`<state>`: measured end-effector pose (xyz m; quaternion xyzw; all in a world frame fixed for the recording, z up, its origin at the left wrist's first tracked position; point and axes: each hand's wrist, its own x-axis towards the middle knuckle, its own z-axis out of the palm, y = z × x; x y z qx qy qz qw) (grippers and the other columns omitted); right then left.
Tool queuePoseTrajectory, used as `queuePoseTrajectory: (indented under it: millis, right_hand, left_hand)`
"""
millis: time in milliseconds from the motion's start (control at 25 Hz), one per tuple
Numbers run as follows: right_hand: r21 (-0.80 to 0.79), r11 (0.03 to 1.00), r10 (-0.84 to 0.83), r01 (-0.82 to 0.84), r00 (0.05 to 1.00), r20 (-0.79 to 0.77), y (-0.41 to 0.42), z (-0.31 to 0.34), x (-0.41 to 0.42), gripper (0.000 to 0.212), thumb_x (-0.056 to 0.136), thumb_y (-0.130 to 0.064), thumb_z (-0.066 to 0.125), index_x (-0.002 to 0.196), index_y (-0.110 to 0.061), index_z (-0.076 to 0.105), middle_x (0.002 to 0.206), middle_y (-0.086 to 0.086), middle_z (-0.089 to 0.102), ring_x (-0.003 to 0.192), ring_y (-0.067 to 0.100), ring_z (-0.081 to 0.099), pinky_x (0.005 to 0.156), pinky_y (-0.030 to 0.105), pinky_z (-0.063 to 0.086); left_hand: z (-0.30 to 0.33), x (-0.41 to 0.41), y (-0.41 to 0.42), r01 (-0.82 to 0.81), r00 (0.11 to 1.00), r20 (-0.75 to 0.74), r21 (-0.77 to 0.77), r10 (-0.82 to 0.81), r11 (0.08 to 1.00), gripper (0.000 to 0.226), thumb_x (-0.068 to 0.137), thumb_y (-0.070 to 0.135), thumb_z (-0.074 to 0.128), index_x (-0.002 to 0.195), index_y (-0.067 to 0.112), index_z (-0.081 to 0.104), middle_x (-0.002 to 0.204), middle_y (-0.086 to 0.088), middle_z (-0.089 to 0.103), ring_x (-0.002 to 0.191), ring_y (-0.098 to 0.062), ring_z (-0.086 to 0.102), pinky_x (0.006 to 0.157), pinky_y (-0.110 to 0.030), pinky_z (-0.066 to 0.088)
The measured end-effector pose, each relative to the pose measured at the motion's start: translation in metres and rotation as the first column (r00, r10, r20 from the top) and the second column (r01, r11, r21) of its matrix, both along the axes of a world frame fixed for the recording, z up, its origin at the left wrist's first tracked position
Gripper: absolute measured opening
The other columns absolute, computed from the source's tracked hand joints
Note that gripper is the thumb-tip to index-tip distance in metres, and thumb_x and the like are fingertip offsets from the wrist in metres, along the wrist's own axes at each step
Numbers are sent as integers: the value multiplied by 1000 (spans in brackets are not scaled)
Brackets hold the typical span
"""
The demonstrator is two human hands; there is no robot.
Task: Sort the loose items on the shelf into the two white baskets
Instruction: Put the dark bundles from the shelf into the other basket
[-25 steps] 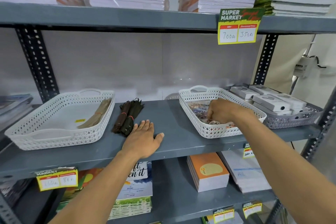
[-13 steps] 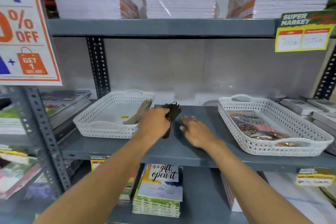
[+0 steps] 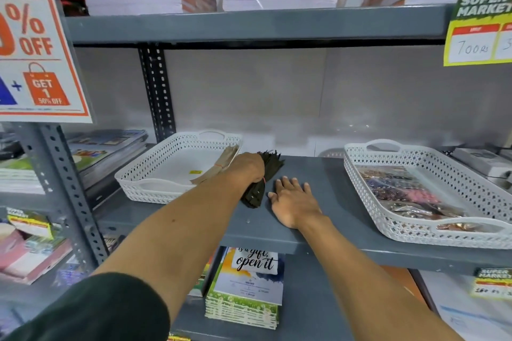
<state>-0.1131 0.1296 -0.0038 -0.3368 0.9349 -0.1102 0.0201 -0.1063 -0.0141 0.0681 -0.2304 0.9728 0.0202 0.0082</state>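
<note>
My left hand is closed around a dark bundle of strips tied with a red band, lying on the grey shelf just right of the left white basket. That basket holds a tan bundle and a small yellow tag. My right hand rests flat and open on the shelf, right beside the dark bundle. The right white basket holds several small colourful packets.
A perforated metal upright stands behind the left basket. Stacks of paper fill the shelf above. White boxes sit at the far right. Booklets lie on the lower shelf, and a sale poster hangs at the left.
My right hand left the right basket and came to rest flat beside the dark bundle. My left hand moved from the shelf edge onto the dark bundle and closed on it. The view swung left.
</note>
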Motion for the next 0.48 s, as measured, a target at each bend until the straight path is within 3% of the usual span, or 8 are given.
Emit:
queuePoseTrajectory:
  millis: [160, 240, 360, 480]
  right_hand:
    - [-15, 1000, -3, 3, 1000, 2, -1, -1, 0, 65, 109, -44, 18, 166, -12, 14, 176, 8, 6, 163, 28, 1, 130, 51, 0]
    - [-17, 1000, -6, 6, 1000, 7, -1, 0, 0, 65, 109, -45, 18, 166, -13, 15, 176, 8, 6, 163, 28, 1, 130, 51, 0]
    - [-13, 1000, -5, 5, 1000, 11, -1, 1, 1, 64, 109, -44, 19, 166, -13, 16, 176, 8, 7, 163, 28, 2, 130, 51, 0]
    - [-3, 1000, -5, 5, 1000, 2, -1, 0, 1, 64, 110, -45, 18, 166, -14, 15, 176, 7, 6, 163, 28, 1, 131, 51, 0]
  left_hand:
    - [-7, -10, 0, -71, 997, -9, 42, 71, 997, 19, 93, 12, 63, 111, 10, 70, 120, -11, 73, 110, -27, 71, 79, -32, 54]
    - [1, -14, -2, -62, 994, -89, 86, 70, 994, 12, 90, 14, 62, 101, 11, 66, 116, -11, 73, 105, -30, 71, 77, -31, 53]
    - [30, -13, -14, -56, 962, -253, 172, 99, 984, 28, 90, 26, 63, 112, 9, 66, 123, -14, 70, 111, -35, 68, 80, -31, 49]
    - [74, 2, -35, -51, 913, -382, 235, 141, 971, 28, 94, 26, 64, 113, 6, 66, 120, -17, 69, 113, -35, 67, 77, -29, 45]
